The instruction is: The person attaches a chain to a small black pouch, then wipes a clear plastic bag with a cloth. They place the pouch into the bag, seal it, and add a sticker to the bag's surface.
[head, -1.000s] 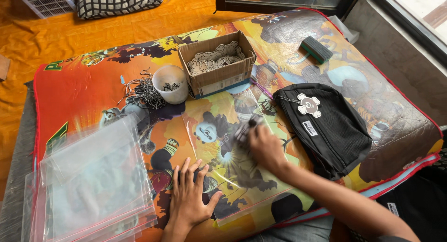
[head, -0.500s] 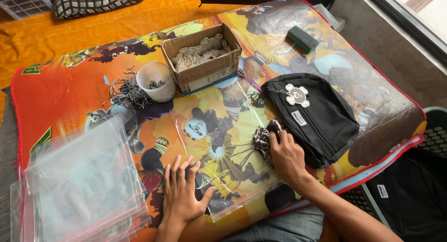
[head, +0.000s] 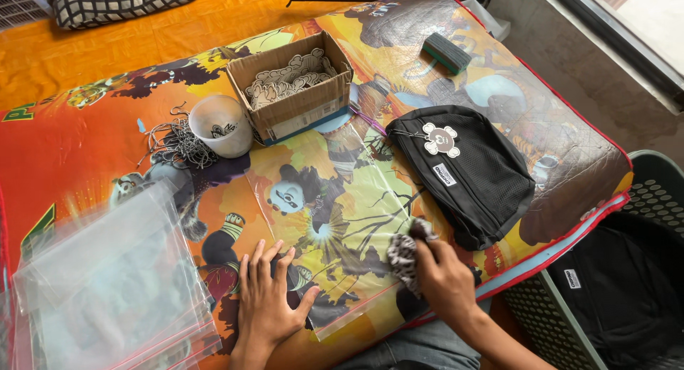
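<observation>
My left hand (head: 269, 299) lies flat, fingers spread, on a clear plastic bag (head: 335, 199) that is laid over the colourful cartoon-print mat (head: 92, 135). My right hand (head: 443, 276) grips a small black-and-white spotted item (head: 403, 250) at the bag's right edge, close to a black mesh pouch (head: 467, 170) with a white charm on it. What the spotted item is cannot be made out.
A cardboard box (head: 292, 92) of small pale pieces stands at the back, with a white cup (head: 222, 124) and a heap of metal chains (head: 174, 143) to its left. Clear bags (head: 107, 277) are stacked at the left. A green eraser block (head: 446, 53) lies far right. A basket (head: 627, 284) stands beside the mat.
My right hand has drawn back toward me along the clear bag, now clutching the spotted item. The left hand stays flat in place. The view has shifted right.
</observation>
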